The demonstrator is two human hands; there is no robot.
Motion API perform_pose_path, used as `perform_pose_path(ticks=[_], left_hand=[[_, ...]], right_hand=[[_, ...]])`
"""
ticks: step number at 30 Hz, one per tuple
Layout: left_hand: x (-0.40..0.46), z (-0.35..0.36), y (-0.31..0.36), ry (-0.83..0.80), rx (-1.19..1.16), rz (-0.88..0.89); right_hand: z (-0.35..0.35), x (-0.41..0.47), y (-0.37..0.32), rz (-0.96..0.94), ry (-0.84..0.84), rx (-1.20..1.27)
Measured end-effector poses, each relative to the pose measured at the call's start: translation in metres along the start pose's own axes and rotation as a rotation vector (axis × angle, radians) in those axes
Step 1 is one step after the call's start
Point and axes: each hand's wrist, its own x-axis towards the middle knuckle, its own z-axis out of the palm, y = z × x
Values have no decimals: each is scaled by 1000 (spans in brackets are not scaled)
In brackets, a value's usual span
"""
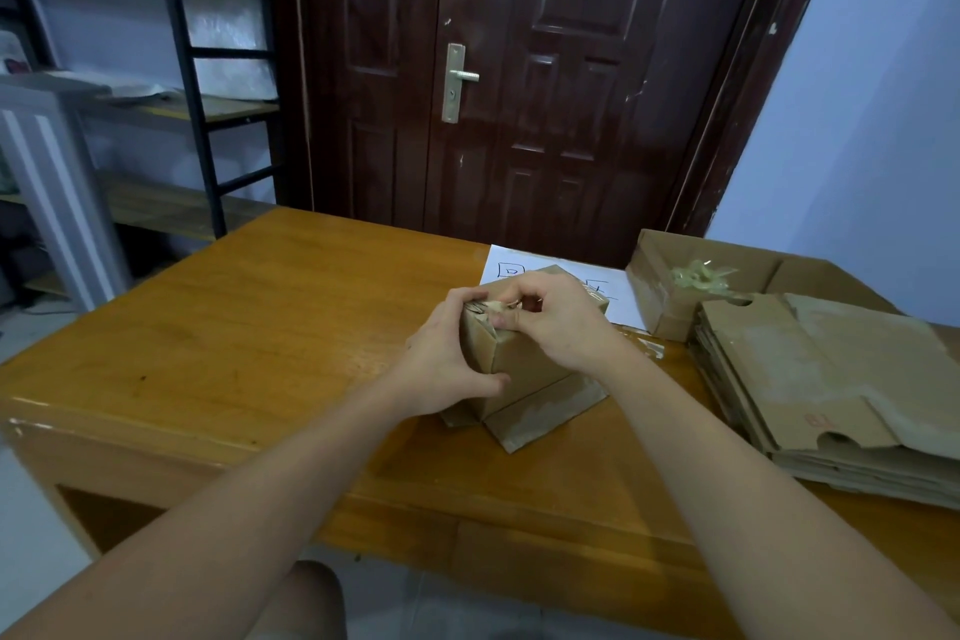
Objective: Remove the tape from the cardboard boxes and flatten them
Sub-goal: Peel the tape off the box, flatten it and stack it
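One small taped box, one open box far right, one stack of flattened boxes, one paper sheet.

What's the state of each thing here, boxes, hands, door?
Small brown cardboard box: still assembled, upright on the wooden table, held by both hands.
Left hand: grips the box's side.
Right hand: pinches tape at the top edge.
Stack of brown cardboard sheets: flattened.
Open cardboard box at the back: holds crumpled tape.
Dark brown door: closed.
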Motion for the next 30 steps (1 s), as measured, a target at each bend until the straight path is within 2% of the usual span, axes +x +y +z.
perform_pose_path(ticks=[4, 14, 19, 21, 26, 30], left_hand=[[0, 0, -1, -15, 17, -6], [1, -5, -6, -52, -8, 21], [2, -6, -9, -65, -49, 28], [1, -6, -10, -59, -49, 31], [2, -5, -11, -64, -50, 44], [4, -6, -12, -90, -52, 46]], right_hand=[[0, 10, -4, 54, -22, 5], [-7, 7, 0, 15, -100, 16], [-12, -10, 2, -13, -95, 192], [-13, -18, 5, -62, -70, 140], [-11, -26, 5, -168, -154, -108], [5, -26, 6, -267, -4, -228]])
